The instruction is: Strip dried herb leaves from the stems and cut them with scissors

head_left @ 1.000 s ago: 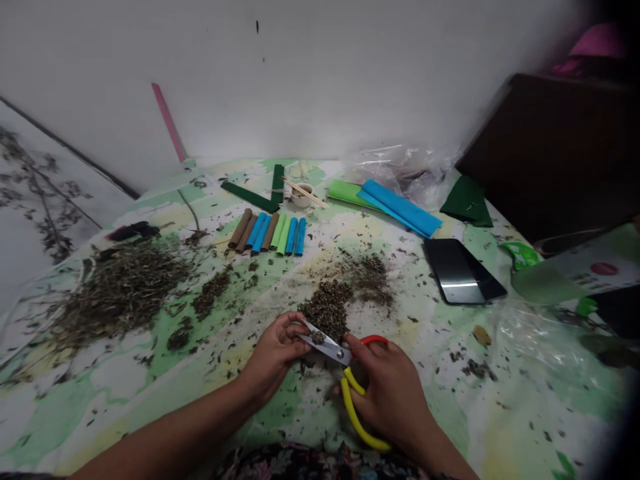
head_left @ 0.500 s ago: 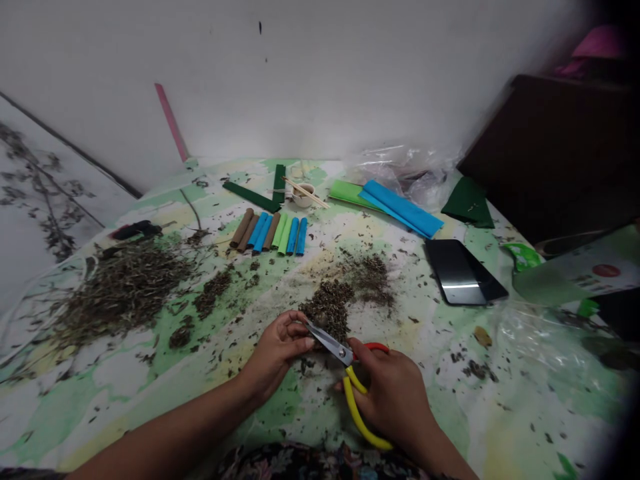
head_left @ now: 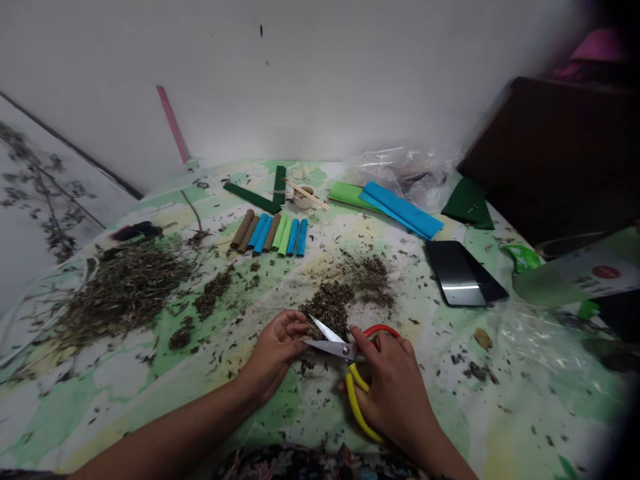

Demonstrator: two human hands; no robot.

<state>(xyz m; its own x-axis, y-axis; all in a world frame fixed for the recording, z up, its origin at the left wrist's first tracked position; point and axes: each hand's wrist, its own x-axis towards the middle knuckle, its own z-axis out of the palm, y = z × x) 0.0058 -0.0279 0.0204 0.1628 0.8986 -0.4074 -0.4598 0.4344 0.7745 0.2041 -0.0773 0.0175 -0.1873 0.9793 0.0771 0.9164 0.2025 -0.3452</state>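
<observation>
Anything the left hand pinches is too small to tell. The right hand partly hides the handles of the scissors.

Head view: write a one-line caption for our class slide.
Right hand holds open scissors beside the left hand, by a heap of leaf bits, coloured rolls behind.

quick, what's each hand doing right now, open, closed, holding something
Left hand: curled, by the tips of the scissors; cannot tell whether it holds anything.
Right hand: closed on the scissors' handles, blades apart.
</observation>
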